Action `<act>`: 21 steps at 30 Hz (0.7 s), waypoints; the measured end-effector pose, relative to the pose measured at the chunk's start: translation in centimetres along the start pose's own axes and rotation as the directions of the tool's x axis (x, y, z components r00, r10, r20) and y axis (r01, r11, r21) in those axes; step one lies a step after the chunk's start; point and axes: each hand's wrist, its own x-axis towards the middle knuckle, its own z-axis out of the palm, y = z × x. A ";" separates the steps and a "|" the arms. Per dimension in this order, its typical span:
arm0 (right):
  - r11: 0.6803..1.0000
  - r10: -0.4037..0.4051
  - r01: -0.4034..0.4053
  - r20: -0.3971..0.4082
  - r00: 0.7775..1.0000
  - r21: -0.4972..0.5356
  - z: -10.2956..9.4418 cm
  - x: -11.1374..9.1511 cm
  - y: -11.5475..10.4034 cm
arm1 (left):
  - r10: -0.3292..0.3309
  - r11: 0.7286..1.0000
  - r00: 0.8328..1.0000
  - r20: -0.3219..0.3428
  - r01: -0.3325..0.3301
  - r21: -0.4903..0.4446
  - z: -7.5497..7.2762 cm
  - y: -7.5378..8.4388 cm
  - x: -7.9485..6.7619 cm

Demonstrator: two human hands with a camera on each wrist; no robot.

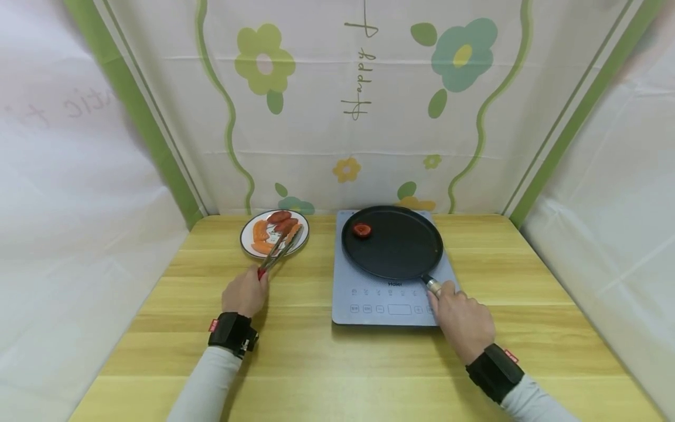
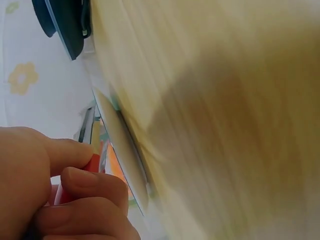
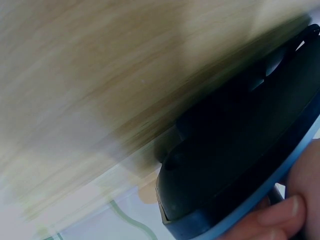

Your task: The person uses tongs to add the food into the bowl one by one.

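My left hand [image 1: 245,293] grips kitchen tongs [image 1: 272,256] by their red end. The tongs' tips reach over a white, dark-rimmed plate [image 1: 244,239], one arm on each side of an orange piece at its right. Other orange slices [image 1: 260,230] and reddish-brown pieces [image 1: 279,217] lie on the plate. In the left wrist view, curled fingers [image 2: 95,192] wrap the red handle [image 2: 93,163]. My right hand [image 1: 465,321] holds the handle [image 1: 433,286] of a flat black frying pan [image 1: 401,246]. A round, dark red piece of food [image 1: 361,230] lies at the pan's left.
The pan sits on a grey induction cooktop [image 1: 369,302], whose underside [image 3: 240,135] fills much of the right wrist view. Both stand on a wooden table [image 1: 295,351]. A floral cloth [image 1: 327,117] hangs behind, and white sheets [image 1: 622,193] flank the sides.
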 end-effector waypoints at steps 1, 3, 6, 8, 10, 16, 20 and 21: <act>1.000 0.000 0.000 -0.002 1.000 0.001 0.0 0.0 0.0 | 0.004 1.000 1.000 0.004 -0.004 0.004 0.0 0.0 0.1; 1.000 0.003 -0.003 0.002 1.000 0.001 0.0 0.0 0.1 | 0.010 1.000 1.000 0.011 -0.010 0.009 -0.1 -0.1 0.1; 1.000 0.003 -0.003 -0.001 1.000 -0.007 0.1 -0.1 0.0 | 0.014 1.000 1.000 0.020 -0.014 0.011 -0.1 -0.2 0.1; 1.000 -0.001 0.001 -0.012 1.000 -0.014 0.1 0.0 0.0 | 0.015 1.000 1.000 0.021 -0.016 0.007 -0.1 -0.4 0.1; 1.000 -0.001 0.001 -0.024 1.000 -0.019 0.0 0.0 0.0 | 0.018 1.000 1.000 0.018 -0.018 -0.002 0.1 -0.5 0.1; 1.000 0.010 -0.010 -0.023 1.000 -0.018 -0.2 0.0 -0.2 | 0.032 0.998 0.999 0.030 -0.031 -0.050 0.5 -1.3 -0.1; 1.000 0.019 -0.019 -0.018 1.000 -0.018 -0.2 -0.1 -0.3 | 0.058 0.996 0.998 0.020 -0.056 -0.069 0.1 -1.9 0.0; 1.000 0.020 -0.021 -0.019 1.000 -0.020 -0.1 -0.1 -0.3 | 0.062 0.995 0.998 0.020 -0.060 -0.075 0.1 -1.9 0.0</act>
